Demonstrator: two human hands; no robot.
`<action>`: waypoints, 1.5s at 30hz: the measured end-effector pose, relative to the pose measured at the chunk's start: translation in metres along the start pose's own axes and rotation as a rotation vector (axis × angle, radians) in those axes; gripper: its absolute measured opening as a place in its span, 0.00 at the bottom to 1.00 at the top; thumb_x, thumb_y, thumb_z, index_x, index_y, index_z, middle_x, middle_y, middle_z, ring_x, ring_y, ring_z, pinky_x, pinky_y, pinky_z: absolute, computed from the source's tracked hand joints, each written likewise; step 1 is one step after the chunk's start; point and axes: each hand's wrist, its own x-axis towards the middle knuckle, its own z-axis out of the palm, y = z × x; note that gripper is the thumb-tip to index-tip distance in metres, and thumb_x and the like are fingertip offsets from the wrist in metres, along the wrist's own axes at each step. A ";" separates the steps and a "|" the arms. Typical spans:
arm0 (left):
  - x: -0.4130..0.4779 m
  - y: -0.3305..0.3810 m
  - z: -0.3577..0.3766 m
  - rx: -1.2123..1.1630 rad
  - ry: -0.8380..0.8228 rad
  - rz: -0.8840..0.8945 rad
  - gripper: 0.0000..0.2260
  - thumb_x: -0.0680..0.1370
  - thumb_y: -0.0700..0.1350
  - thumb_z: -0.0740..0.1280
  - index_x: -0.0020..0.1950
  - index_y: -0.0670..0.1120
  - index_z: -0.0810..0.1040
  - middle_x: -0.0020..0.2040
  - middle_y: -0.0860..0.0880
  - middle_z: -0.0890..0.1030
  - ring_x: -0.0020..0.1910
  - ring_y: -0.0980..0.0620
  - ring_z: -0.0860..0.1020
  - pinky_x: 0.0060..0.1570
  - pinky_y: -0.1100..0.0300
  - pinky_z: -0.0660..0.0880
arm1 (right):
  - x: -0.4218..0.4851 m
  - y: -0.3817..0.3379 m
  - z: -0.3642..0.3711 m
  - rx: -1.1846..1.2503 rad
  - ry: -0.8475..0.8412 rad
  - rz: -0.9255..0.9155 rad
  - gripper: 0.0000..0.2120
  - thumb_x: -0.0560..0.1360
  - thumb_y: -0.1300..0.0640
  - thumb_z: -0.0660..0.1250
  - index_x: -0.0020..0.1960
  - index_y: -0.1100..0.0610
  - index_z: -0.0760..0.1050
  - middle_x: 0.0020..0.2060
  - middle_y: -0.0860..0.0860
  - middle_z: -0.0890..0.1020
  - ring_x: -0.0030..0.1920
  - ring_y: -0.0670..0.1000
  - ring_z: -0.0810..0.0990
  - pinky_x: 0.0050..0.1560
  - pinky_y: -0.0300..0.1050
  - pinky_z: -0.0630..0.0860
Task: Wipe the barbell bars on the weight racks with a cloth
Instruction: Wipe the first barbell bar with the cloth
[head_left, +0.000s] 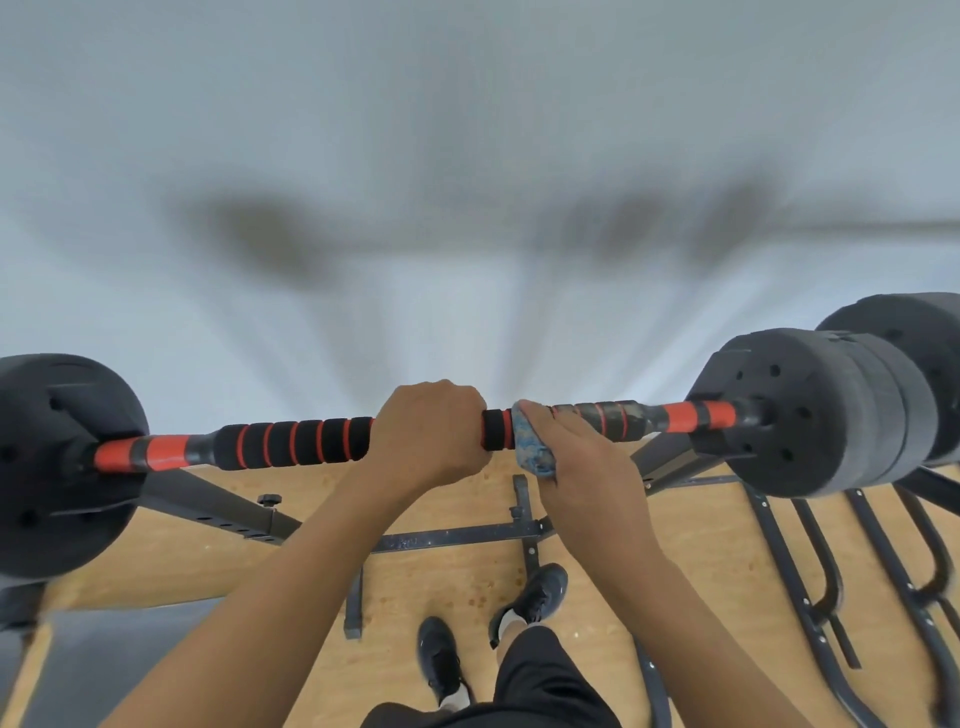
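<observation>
Leftmost, a black weight plate (57, 462) caps the barbell bar (291, 444), which lies across the rack (208, 506) from side to side. At the bar's middle the left hand (428, 431) wraps its fingers tight round the foam grip. Just right of it, the right hand (587, 467) curls over a blue cloth (530, 449), holding it on the bar. Grey plates (810, 415) close the right end.
</observation>
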 end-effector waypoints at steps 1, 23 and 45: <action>0.002 -0.001 -0.003 -0.029 -0.051 0.001 0.08 0.73 0.52 0.70 0.39 0.52 0.74 0.33 0.54 0.77 0.30 0.56 0.75 0.34 0.60 0.76 | -0.001 0.000 0.000 -0.009 -0.001 -0.002 0.31 0.73 0.66 0.67 0.74 0.49 0.70 0.52 0.48 0.79 0.42 0.55 0.79 0.36 0.53 0.79; -0.009 0.005 0.013 0.098 0.187 -0.038 0.16 0.80 0.54 0.65 0.35 0.51 0.67 0.30 0.53 0.71 0.29 0.52 0.73 0.33 0.59 0.67 | 0.024 -0.025 -0.006 -0.096 -0.075 0.058 0.09 0.77 0.58 0.62 0.56 0.50 0.75 0.43 0.47 0.74 0.40 0.52 0.78 0.41 0.52 0.80; 0.029 -0.019 -0.024 -0.526 -0.645 -0.004 0.21 0.72 0.58 0.79 0.50 0.42 0.81 0.34 0.48 0.84 0.29 0.52 0.80 0.37 0.57 0.80 | -0.022 -0.006 0.003 0.210 0.133 0.070 0.33 0.76 0.67 0.69 0.77 0.49 0.66 0.43 0.48 0.76 0.41 0.49 0.76 0.38 0.44 0.78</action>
